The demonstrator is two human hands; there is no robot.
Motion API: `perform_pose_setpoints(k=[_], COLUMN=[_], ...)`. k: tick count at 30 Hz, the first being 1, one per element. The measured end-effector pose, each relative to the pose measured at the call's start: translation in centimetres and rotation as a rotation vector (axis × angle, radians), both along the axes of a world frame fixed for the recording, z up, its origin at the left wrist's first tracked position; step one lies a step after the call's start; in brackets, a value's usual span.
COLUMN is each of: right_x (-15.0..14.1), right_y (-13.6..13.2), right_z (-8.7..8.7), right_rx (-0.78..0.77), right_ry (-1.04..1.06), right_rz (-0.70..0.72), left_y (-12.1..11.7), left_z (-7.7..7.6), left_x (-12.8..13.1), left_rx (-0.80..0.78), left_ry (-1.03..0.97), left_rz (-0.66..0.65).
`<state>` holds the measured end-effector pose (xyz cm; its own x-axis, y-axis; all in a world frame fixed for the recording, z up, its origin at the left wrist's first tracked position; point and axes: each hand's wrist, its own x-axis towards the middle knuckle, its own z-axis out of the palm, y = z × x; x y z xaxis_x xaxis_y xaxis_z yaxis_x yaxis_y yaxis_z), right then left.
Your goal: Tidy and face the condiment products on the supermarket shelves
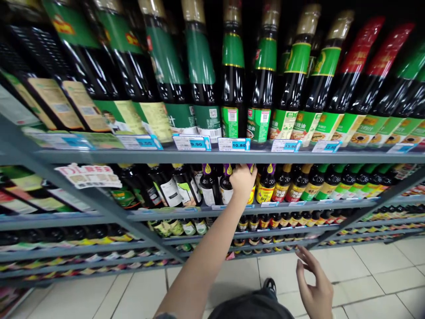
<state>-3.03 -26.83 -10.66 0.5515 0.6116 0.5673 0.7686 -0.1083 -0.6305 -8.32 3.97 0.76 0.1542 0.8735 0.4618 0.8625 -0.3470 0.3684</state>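
Note:
My left hand [243, 180] reaches into the second shelf level, its fingers closed around the neck of a dark sauce bottle [251, 196] with a purple top and yellow label. Most of that bottle is hidden behind the hand and wrist. Just to its right stands a similar purple-topped bottle [266, 191] with a yellow label. On the left are dark bottles with purple necks and pale labels [209, 190]. My right hand [314, 285] hangs lower right over the floor, fingers loosely curved and apart, holding nothing.
Above the left hand runs the upper shelf's edge [265, 157] with price tags, bearing tall dark bottles [232, 88]. Lower shelves hold more bottles. A slanting grey post [133, 226] divides the rack on the left. Below are pale floor tiles [361, 266] and a shoe [270, 285].

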Motion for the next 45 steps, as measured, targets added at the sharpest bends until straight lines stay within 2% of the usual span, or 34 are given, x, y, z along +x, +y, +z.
perform_pose_setpoints(k=[3, 7, 9, 10, 12, 15, 18, 20, 25, 28, 35, 39, 41, 43, 45], right_x=[-0.5, -0.2, 0.1, 0.3, 0.7, 1.3, 1.6, 1.7, 2.0, 2.2, 2.0, 1.6, 1.5, 1.4, 1.5], right_y=[0.9, 1.1, 1.1, 1.1, 1.2, 1.8, 2.5, 2.8, 3.4, 3.7, 4.5, 4.7, 4.8, 4.7, 4.6], right_z=[0.1, -0.1, -0.1, -0.1, 0.0, 0.1, -0.2, -0.6, -1.7, -2.0, -1.9, -1.7, -1.7, -1.8, -2.0], right_rx=[0.036, 0.065, 0.044, 0.033, 0.025, 0.022, 0.0, -0.027, -0.073, -0.091, -0.114, -0.139, -0.141, -0.141, -0.155], right_ry=[-0.006, 0.012, 0.04, 0.058, 0.074, 0.031, -0.005, 0.002, 0.0, 0.001, 0.017, 0.06, 0.089, 0.11, 0.121], right_rz=[0.031, 0.044, 0.036, 0.032, 0.019, 0.03, 0.102, 0.153, 0.232, 0.277, 0.285, 0.315, 0.317, 0.327, 0.333], left_y=[-1.4, -1.7, -0.9, -0.3, 0.9, 2.5, 3.2, 3.3, 2.5, 2.1, 1.2, 0.9, 0.8, 0.8, 0.7], left_z=[-1.6, -5.1, -6.2, -6.4, -6.1, -4.8, -2.9, -1.7, -0.1, -0.2, -1.8, -1.6, -1.2, -0.7, -0.3], left_x=[-2.2, -6.4, -8.2, -8.9, -9.8, -10.4, -10.5, -10.4, -9.7, -9.2, -8.2, -7.1, -6.9, -7.3, -8.6], left_rx=[0.144, 0.604, 0.669, 0.625, 0.43, 0.144, 0.008, -0.048, -0.008, 0.008, 0.112, 0.091, 0.057, 0.046, 0.038], left_ry=[-0.091, -0.215, -0.301, -0.348, -0.409, -0.4, -0.364, -0.32, -0.155, -0.119, -0.128, -0.091, -0.048, -0.057, -0.2], left_rz=[-0.15, -0.509, -0.528, -0.498, -0.457, -0.512, -0.521, -0.465, -0.162, -0.102, 0.02, 0.119, 0.142, 0.109, 0.016])
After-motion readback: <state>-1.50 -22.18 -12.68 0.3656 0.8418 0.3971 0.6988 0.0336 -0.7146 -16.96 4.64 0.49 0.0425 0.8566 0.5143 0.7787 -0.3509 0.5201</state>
